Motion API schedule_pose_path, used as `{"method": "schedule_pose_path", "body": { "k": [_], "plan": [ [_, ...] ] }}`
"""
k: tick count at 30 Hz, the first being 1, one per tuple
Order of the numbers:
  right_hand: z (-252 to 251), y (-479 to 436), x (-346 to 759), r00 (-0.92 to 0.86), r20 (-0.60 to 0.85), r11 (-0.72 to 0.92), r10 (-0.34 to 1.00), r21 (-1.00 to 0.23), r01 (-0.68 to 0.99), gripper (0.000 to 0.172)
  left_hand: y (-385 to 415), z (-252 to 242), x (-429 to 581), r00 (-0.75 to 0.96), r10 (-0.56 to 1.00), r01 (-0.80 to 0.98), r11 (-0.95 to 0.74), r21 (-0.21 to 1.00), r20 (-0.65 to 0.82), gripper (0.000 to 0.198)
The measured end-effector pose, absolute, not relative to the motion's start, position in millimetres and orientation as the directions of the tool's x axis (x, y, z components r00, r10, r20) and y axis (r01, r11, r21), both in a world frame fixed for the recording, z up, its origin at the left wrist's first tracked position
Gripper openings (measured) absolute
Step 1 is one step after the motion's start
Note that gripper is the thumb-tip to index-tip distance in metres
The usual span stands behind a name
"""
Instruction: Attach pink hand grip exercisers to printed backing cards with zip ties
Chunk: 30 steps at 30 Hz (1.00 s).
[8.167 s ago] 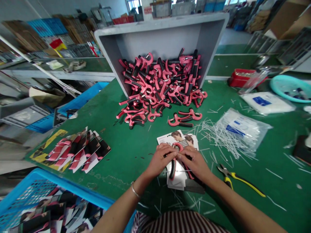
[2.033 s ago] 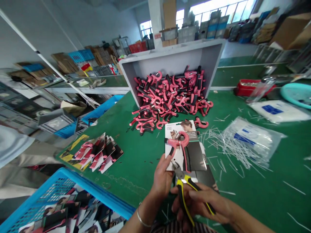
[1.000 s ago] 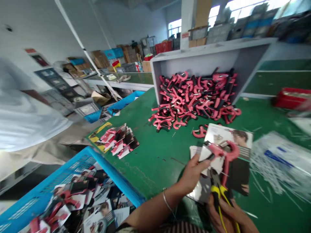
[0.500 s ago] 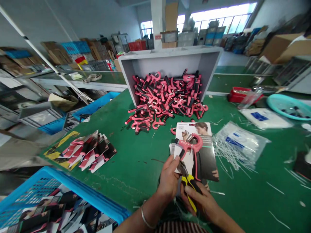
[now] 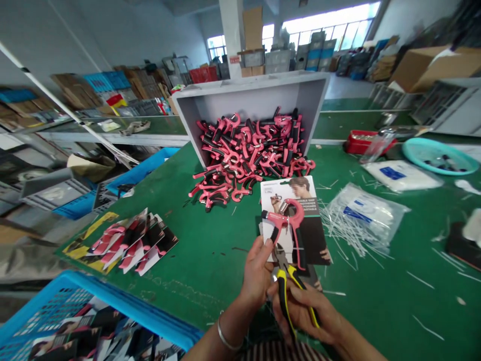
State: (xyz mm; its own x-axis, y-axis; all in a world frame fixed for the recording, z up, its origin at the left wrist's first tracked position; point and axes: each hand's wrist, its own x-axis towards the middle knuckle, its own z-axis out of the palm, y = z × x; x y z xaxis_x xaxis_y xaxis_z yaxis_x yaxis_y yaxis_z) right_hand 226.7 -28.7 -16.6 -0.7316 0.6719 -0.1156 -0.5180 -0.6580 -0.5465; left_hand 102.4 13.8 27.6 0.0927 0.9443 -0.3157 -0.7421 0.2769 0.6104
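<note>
My left hand [image 5: 256, 273] is closed on the lower left edge of a printed backing card [image 5: 317, 240]. A pink and black hand grip strengthener [image 5: 296, 220] with a metal spring lies against the card's front. In my right hand [image 5: 304, 308] are pliers [image 5: 287, 276] with yellow and black handles, held spread apart. Their jaws point up at the card's lower left, close to my left fingers; whether they touch anything there I cannot tell. Beneath this card the edge of another card shows.
A grey crate [image 5: 251, 86] on its side spills pink hand grips [image 5: 248, 150] onto the green table [image 5: 210, 230]. Carded grips [image 5: 131, 243] lie left, above a blue basket [image 5: 124, 296] of more. At right are white zip ties [image 5: 343, 228], plastic bags [image 5: 370, 213] and a turquoise tray [image 5: 439, 145].
The pliers' handles have opened wider in my right hand. The view has shifted slightly, and the card with the hand grip sits a little further left and higher.
</note>
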Motion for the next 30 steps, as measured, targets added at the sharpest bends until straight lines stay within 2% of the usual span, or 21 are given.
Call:
{"method": "schedule_pose_path", "body": {
  "k": [5,10,16,19,30],
  "plan": [
    [-22,-29,236,-0.784,-0.128,-0.706,0.608,-0.538,-0.460,0.039,16,31,97,-0.014,0.958,-0.745,0.181,0.642,-0.287,0.029],
    [-22,-26,239,-0.813,-0.149,-0.728,0.563,-0.556,-0.402,0.046,17,32,94,0.008,0.965,-0.748,0.179,0.638,-0.262,0.026],
    [-14,-22,240,-0.859,-0.136,-0.766,0.493,-0.536,-0.354,0.044,18,30,94,-0.003,0.970,-0.762,0.156,0.628,-0.244,0.022],
    [-13,-22,238,-0.856,-0.123,-0.759,0.501,-0.538,-0.367,0.043,17,31,94,0.001,0.970,-0.768,0.156,0.622,-0.241,0.020],
    [-14,-24,237,-0.878,-0.145,-0.790,0.455,-0.521,-0.324,0.048,15,31,89,-0.041,0.963,-0.766,0.141,0.627,-0.267,0.027]
  ]
}}
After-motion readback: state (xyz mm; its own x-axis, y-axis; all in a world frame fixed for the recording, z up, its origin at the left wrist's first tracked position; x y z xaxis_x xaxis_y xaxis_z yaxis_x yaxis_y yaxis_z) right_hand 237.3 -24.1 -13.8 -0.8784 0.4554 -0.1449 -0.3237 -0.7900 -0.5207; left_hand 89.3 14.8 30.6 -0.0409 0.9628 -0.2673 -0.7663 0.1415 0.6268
